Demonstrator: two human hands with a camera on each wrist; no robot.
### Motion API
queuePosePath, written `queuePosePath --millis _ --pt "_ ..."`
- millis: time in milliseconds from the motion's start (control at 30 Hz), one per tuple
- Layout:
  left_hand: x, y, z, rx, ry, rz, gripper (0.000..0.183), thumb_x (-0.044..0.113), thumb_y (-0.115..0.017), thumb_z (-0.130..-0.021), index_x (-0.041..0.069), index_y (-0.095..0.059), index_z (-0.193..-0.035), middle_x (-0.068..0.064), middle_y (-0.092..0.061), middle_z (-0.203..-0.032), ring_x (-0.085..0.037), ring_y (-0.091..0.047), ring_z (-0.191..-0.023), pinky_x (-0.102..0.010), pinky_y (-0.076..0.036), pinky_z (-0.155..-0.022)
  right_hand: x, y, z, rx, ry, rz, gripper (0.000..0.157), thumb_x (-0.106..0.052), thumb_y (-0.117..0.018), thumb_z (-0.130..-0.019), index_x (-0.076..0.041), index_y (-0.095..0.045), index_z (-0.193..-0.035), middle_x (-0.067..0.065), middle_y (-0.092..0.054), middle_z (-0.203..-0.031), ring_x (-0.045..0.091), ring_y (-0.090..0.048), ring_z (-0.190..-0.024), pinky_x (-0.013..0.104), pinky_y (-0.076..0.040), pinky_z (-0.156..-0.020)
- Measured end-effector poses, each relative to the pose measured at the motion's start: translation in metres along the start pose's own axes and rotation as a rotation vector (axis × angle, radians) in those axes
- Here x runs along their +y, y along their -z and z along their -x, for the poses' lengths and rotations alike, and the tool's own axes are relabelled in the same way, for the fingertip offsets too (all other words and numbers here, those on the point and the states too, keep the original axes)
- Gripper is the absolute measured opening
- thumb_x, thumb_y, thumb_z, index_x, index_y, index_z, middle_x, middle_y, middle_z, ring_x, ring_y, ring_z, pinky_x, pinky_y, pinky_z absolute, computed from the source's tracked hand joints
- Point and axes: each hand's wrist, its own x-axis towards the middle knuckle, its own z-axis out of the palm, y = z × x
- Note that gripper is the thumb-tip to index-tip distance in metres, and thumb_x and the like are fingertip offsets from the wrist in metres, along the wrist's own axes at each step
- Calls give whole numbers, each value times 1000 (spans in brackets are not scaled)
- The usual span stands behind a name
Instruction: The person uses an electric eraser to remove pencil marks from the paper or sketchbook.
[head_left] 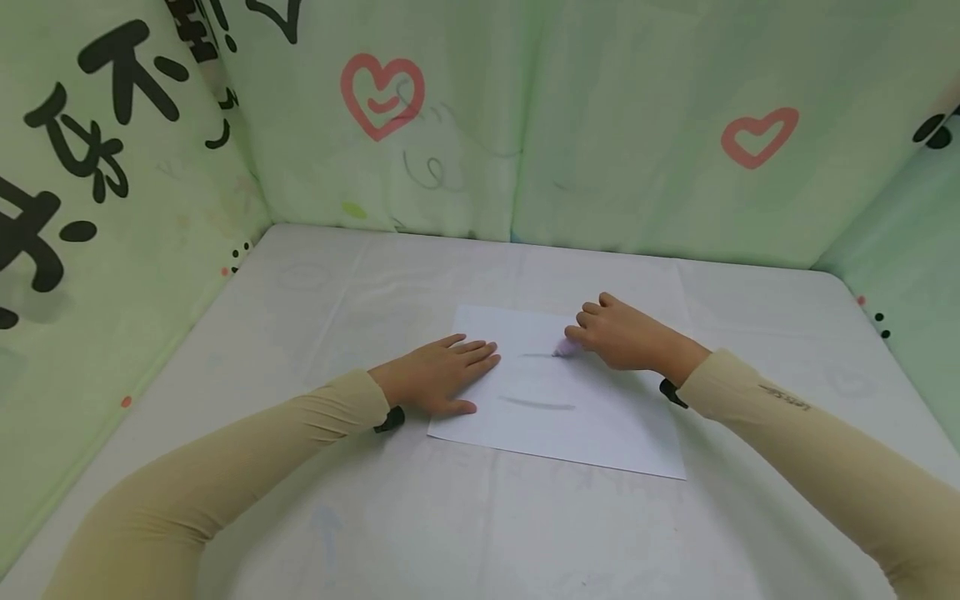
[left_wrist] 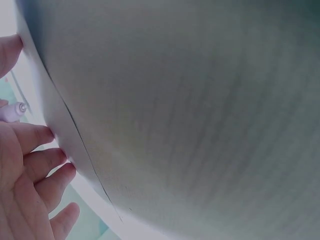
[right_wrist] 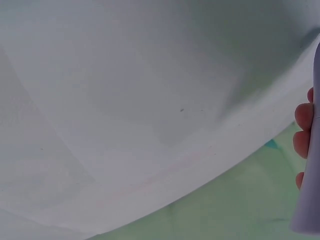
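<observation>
The left hand (head_left: 438, 377) rests outspread on paper (head_left: 555, 437); the right hand (head_left: 621, 333) grips a pen (right_wrist: 310, 200).

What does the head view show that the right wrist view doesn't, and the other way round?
Only the head view: the left hand spread at the edge of the paper, two faint grey lines on it, and red hearts behind.

Only the right wrist view: the long body and flared end of the purple tool.

Both: the right hand gripping that tool, the white table and green backdrop.
</observation>
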Motion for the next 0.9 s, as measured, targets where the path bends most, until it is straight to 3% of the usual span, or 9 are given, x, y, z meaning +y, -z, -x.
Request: queuePosePath --millis 500,900 --pt "-1 1 0 7 2 2 74 51 -42 -95 8 -18 -151 -8 -20 -158 -22 -21 -145 -41 -16 -119 -1 3 4 -62 -23 -15 12 -11 -67 -84 -10 -60 -94 4 -61 -79 19 -52 -74 31 -34 -66" --pt "1 2 1 -4 3 22 74 51 -42 -95 8 -17 -151 -8 -19 -158 -22 -20 -146 -41 -15 -120 -1 1 -5 -20 -17 -9 11 -12 -67 -85 -10 -59 -91 5 -59 -75 19 -50 -71 30 -33 -65"
